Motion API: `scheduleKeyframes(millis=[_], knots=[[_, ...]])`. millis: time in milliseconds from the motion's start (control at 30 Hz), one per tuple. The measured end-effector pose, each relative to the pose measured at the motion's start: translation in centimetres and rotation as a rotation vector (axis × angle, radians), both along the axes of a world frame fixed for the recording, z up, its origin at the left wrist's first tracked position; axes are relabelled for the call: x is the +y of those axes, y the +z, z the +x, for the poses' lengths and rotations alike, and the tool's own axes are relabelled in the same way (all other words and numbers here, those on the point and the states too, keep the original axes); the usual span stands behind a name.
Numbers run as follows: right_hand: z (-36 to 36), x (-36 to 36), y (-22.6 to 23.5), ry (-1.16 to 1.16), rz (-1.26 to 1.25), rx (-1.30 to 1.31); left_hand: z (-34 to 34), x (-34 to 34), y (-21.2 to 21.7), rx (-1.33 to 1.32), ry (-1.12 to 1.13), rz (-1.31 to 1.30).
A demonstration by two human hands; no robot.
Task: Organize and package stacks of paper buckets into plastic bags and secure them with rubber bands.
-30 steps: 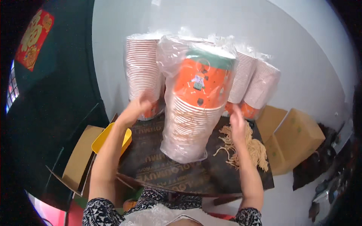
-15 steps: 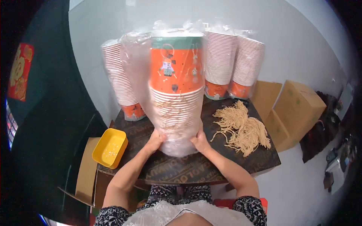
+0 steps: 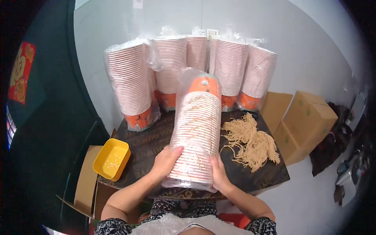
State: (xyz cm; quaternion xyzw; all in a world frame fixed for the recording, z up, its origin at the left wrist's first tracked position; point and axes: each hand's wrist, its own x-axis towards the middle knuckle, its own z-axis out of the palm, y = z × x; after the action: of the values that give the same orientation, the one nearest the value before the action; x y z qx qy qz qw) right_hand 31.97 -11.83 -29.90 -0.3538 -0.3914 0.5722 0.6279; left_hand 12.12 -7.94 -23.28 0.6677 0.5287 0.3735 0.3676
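A stack of nested orange-and-white paper buckets (image 3: pixel 197 121) in a clear plastic bag is between my two hands, over the front middle of the dark table. It leans away from me, its orange base at the far end and its white rims nearer. Thin tan cords cross the rims. My left hand (image 3: pixel 166 161) grips the lower left side, thumb on the plastic. My right hand (image 3: pixel 220 173) presses the lower right side, its fingers partly hidden. Whether the near end rests on the table (image 3: pixel 152 135), I cannot tell.
Several bagged bucket stacks, among them a left one (image 3: pixel 129 82) and a right one (image 3: pixel 256 76), stand along the back. A bundle of tan cords (image 3: pixel 252 143) lies at right. A yellow bin (image 3: pixel 111 158) sits at left. Cardboard boxes (image 3: pixel 309 123) stand beyond the table's right edge.
The held stack has come down and turned, its orange base swinging away from me. My hands have moved lower with it. The stacks behind it now show.
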Motion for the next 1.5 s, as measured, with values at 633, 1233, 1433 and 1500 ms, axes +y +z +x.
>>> scheduleKeyframes(millis=[633, 1233, 1433, 1500], knots=[[5.1, 12.1, -1.8, -0.028, 0.007, 0.214, 0.6, 11.4, -7.3, -0.822, -0.233, -0.182], [5.4, -7.7, 2.8, -0.022, 0.220, -0.725, -6.1, -0.7, -1.6, 0.251, -0.098, 0.515], [7.1, -13.5, 2.2, 0.693, 0.413, -0.892, -10.8, -11.4, -1.1, 0.031, -0.167, 0.390], [7.5, -13.8, 2.5, 0.808, 0.391, -0.795, -13.1, -14.2, -0.9, -0.033, -0.274, 0.314]])
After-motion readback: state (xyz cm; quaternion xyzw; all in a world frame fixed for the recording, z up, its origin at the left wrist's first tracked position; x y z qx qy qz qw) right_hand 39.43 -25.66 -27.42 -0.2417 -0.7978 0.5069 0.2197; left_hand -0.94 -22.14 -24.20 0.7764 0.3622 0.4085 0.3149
